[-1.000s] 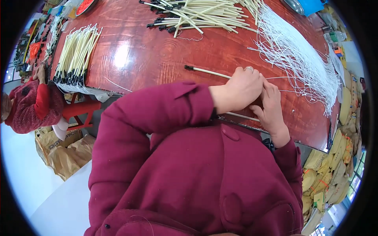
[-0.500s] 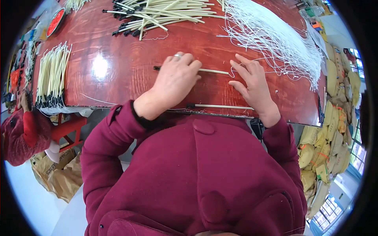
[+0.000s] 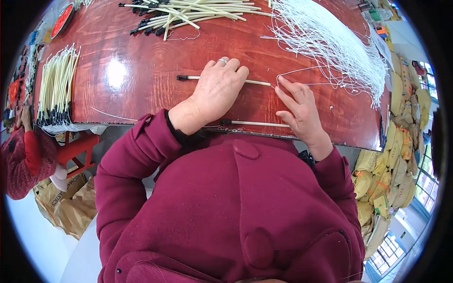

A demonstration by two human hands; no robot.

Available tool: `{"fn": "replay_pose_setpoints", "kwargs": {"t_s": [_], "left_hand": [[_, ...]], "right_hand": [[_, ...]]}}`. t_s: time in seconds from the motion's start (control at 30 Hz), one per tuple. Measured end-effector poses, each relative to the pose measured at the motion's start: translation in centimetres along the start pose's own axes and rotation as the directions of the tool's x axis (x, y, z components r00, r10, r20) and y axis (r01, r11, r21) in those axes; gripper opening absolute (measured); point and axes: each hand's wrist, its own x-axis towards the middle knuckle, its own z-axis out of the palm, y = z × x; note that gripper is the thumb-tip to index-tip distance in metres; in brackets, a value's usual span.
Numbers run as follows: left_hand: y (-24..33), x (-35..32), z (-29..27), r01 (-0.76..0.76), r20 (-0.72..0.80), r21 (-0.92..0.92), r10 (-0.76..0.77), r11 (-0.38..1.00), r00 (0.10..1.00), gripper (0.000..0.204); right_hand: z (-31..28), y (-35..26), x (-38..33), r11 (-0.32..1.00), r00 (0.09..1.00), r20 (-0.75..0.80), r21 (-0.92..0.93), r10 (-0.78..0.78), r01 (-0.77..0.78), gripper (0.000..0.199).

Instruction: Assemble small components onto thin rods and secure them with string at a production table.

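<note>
The left hand lies palm down on the red worktop, fingers together and flat, pressing a cream stick with a black tip; the stick runs left to right beneath the fingers, its black end poking out on the left and its pale end on the right. The left grip is not closed around the stick, only laid over it. The right hand rests just beside it, fingers spread, the forefinger touching a thin white string that loops from the stick's right end toward the far right corner. Whether the right grip pinches the string I cannot tell. A second stick lies along the near edge, between the two wrists. A string bundle fans out at the far right corner. A loose stick pile sits at the far edge, and a neat stick row lies at the left edge. A person in red sits beyond the left edge. Tan sacks are stacked past the right edge.
</note>
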Motion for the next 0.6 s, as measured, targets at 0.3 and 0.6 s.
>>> {"fn": "replay_pose_setpoints", "kwargs": {"t_s": [0.3, 0.6], "left_hand": [[0.5, 0.4, 0.0, -0.007, 0.015, 0.004, 0.007, 1.000, 1.000, 0.010], [1.3, 0.6, -0.2, 0.048, 0.033, 0.032, -0.049, 0.998, 0.998, 0.012]], "right_hand": [[1.1, -0.8, 2.2, 0.999, 0.999, 0.030, 0.033, -0.041, 0.040, 0.065], [1.1, -0.9, 1.1, 0.999, 0.996, -0.074, -0.005, 0.052, -0.052, 0.070]]}}
